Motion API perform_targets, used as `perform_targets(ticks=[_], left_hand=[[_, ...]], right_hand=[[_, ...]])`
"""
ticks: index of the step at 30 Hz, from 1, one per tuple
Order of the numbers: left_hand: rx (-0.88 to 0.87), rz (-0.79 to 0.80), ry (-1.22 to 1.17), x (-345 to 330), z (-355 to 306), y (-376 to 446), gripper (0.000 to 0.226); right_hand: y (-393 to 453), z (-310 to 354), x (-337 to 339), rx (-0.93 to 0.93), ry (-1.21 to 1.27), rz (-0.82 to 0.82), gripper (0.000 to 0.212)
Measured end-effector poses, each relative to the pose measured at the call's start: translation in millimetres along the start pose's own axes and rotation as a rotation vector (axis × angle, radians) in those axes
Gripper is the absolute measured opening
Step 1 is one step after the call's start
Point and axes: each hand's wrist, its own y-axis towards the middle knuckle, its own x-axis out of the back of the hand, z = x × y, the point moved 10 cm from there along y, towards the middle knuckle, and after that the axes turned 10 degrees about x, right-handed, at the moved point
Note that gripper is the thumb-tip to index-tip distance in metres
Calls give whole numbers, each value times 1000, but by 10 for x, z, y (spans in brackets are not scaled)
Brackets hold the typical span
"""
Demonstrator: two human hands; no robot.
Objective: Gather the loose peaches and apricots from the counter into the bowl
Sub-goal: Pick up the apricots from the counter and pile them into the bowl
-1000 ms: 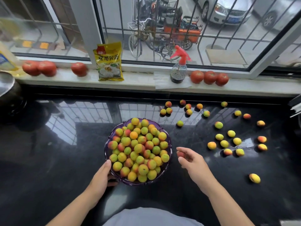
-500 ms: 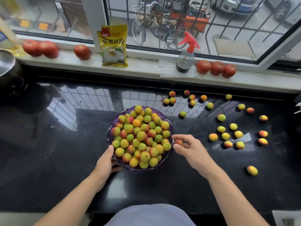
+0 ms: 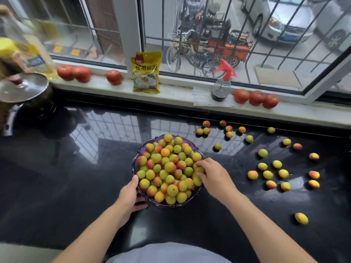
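A purple bowl [image 3: 136,164] heaped with small yellow, green and red peaches and apricots stands on the black counter [image 3: 57,186]. My left hand [image 3: 129,196] grips the bowl's near-left rim, thumb on the edge and fingers under it. My right hand [image 3: 212,174] is over the bowl's right rim, its fingers curled around a reddish fruit [image 3: 199,169] that lies among the pile. Several loose fruits lie on the counter to the right, among them a cluster [image 3: 269,174], a far group [image 3: 224,129] and a lone fruit [image 3: 301,218] at the near right.
On the white sill [image 3: 176,93] behind the counter are tomatoes [image 3: 255,97], more tomatoes [image 3: 81,74], a yellow packet [image 3: 146,72] and a spray bottle [image 3: 221,86]. A dark pot with a glass lid [image 3: 22,90] and an oil bottle [image 3: 28,56] stand at the far left.
My right hand carried the reddish fruit leftward from beside the bowl to over its right rim. My left hand stayed on the bowl's rim. The view shifted slightly.
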Motion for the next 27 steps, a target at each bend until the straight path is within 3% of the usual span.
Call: perform_targets(ticks=[15,18,20,23,27], left_hand=[[14,-25,-52,26,-11,69,37],[20,-17,-66,7,-9,78,37],[24,-17,-76,5,-2,80,36],[19,-21,-77,19,1,81,37],[2,-14,-32,10,-36,50,37]], right_hand=[[84,-145,-51,-46,206,51,30],[200,-521,234,-176,275,-112,29],[328,-897,357,-308,196,-167,32],[544,-1314,228,-449,54,-36,47],[780,-1499,-28,-417,-41,80,57]])
